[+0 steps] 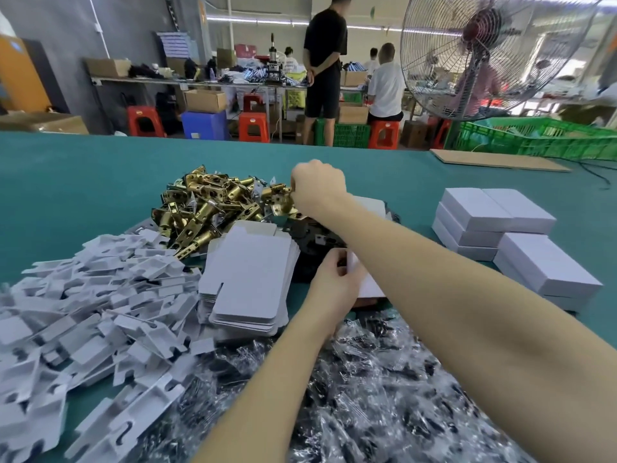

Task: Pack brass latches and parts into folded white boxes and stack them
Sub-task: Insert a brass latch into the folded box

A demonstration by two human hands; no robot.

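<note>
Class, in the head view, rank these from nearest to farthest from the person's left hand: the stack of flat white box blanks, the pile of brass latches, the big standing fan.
1. Stack of flat white box blanks, just left of the left hand.
2. Pile of brass latches, beyond, up-left.
3. Standing fan, far back right.

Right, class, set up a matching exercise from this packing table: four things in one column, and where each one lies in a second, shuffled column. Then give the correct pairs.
Things
1. brass latches
2. closed white boxes
3. flat box blanks
4. clear plastic bags of dark parts

Places
A. stacked at the right side of the green table
B. heaped at the near edge, under the forearms
C. piled at the far middle, where the right hand grips one
D. stacked flat in the middle, left of the left hand

Pairs: 1-C, 2-A, 3-D, 4-B
</note>
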